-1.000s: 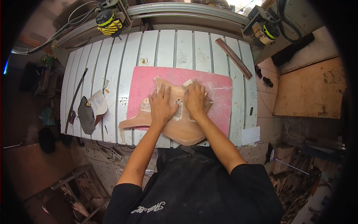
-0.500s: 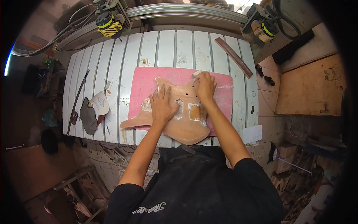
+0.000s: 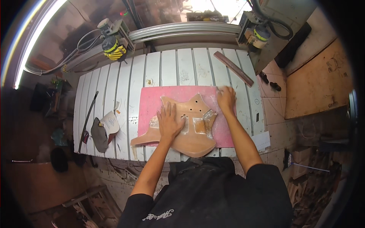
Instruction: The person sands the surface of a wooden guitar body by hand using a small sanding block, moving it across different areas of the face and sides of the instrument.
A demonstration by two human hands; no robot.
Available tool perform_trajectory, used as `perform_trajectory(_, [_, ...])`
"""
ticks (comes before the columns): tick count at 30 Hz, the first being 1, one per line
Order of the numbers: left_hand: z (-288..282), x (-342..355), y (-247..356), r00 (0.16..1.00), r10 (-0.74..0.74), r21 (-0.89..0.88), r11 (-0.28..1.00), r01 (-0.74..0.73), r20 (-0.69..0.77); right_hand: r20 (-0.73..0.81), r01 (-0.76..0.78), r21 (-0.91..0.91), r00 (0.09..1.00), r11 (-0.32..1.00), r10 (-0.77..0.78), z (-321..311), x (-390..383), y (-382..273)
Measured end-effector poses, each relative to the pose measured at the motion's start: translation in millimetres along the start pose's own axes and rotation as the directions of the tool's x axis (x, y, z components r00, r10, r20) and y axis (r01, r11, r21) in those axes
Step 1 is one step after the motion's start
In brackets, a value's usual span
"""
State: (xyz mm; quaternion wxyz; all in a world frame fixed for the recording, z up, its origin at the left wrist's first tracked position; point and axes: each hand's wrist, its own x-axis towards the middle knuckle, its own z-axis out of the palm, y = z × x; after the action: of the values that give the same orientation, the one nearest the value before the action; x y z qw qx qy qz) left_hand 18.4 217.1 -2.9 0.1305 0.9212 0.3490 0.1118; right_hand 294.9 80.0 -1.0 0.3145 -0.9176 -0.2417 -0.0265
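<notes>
A light brown wooden guitar body [image 3: 192,146] with cut-out cavities and several drilled holes lies on a pink mat [image 3: 150,95]. My left hand [image 3: 170,123] rests flat on its upper left part, fingers spread. Beyond the body's right side, my right hand [image 3: 226,98] is closed by the mat's far right corner. Its fingers grip a small pale block, mostly hidden under them; the exact kind does not show.
The mat lies on a white slatted table [image 3: 175,64]. A cap [image 3: 108,129] and a thin dark rod [image 3: 88,121] lie at left. A dark wooden strip [image 3: 234,69] sits far right. Behind runs a metal rail [image 3: 186,31] with machine heads [image 3: 114,47].
My right hand has moved right, off the guitar body's upper horn to the mat's corner, still closed on the pale block. My left hand stays on the body. The view has tilted up.
</notes>
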Motion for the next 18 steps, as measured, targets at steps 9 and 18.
perform_trajectory(9, [33, 56, 96, 0.976, 0.2, -0.054, 0.979, -0.196, 0.087, -0.131, 0.046, -0.1, 0.99, 0.994, -0.059, -21, -125, 81])
perform_trajectory(18, [37, 59, 94, 0.855, 0.492, -0.141, 0.87, -0.473, 0.165, -0.103, 0.016, -0.132, 0.994, 0.991, -0.03, -24, -125, 73])
